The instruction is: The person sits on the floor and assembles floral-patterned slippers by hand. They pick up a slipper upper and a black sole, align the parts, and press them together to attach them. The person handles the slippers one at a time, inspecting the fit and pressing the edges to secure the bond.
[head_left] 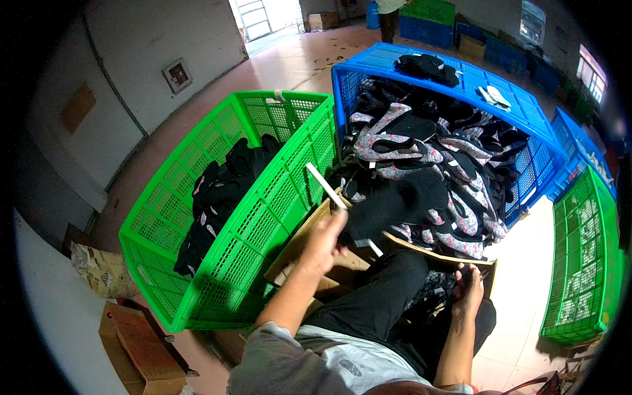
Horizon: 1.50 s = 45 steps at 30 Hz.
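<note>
My left hand [322,240] is closed around a slim white stick [320,179] that slants up toward the green crate. Right beside that hand is a dark piece of black fabric [395,204], blurred; whether the hand grips it too is unclear. My right hand [467,293] is at the right end of an open cardboard box [447,258] by my lap, its fingers curled on something dark. Black items [428,293] lie in the box. Beyond it, a heap of black shoe uppers with floral trim [401,148] fills a tipped blue crate [461,59].
A green crate [227,257] with black pieces [224,184] stands at my left. Another green crate [579,257] is at the right. White gloves [494,97] and a black bundle [428,69] lie on the blue crate. A person [390,16] stands far back.
</note>
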Each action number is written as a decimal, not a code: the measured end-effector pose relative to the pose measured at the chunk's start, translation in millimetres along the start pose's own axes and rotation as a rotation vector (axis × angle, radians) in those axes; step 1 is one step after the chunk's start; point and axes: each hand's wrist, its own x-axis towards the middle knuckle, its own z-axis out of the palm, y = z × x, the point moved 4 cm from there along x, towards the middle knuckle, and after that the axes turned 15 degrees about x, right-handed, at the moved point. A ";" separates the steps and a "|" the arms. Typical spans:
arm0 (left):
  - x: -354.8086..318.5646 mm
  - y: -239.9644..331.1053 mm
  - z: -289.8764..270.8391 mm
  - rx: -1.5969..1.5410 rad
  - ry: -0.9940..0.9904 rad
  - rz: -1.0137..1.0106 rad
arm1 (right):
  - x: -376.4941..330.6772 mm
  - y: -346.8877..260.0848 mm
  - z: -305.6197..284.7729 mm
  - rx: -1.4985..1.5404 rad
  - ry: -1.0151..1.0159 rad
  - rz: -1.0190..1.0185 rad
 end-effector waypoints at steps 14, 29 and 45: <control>73.0 -47.1 -27.7 -0.595 0.212 0.124 | -3.2 11.1 5.9 -0.038 -0.047 0.124; 76.5 -45.2 32.3 -0.314 0.092 0.187 | -19.3 15.2 19.6 -0.038 -0.097 0.240; 111.1 -8.0 121.8 0.173 -0.150 0.488 | -32.4 40.0 22.8 -0.050 -0.303 0.370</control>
